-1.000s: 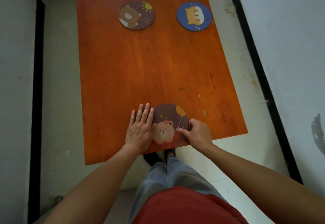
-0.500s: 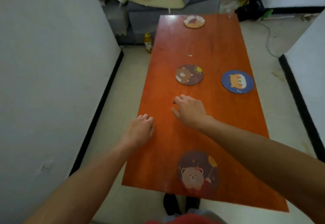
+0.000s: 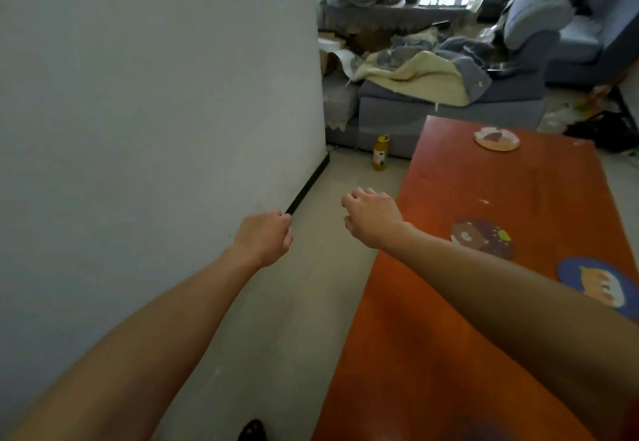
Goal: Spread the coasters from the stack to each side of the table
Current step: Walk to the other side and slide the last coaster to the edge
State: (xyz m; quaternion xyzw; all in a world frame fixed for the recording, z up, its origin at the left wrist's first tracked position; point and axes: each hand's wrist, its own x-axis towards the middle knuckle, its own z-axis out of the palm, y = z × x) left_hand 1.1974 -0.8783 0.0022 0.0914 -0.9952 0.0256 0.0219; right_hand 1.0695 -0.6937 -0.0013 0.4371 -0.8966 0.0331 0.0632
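one brown coaster (image 3: 482, 238) lies right of left hand (image 3: 264, 238) and right hand (image 3: 371, 217).

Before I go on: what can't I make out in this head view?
Head view only:
Blue coaster: near part hidden by the right forearm, right rim cut by the frame edge.
Nearest coaster: only a dark blur at the bottom edge.
Far coaster: picture too small and blurred.
Table: near right side out of frame.

Brown coaster (image 3: 482, 238), blue coaster (image 3: 594, 285) and pale coaster (image 3: 497, 139) lie flat, apart.
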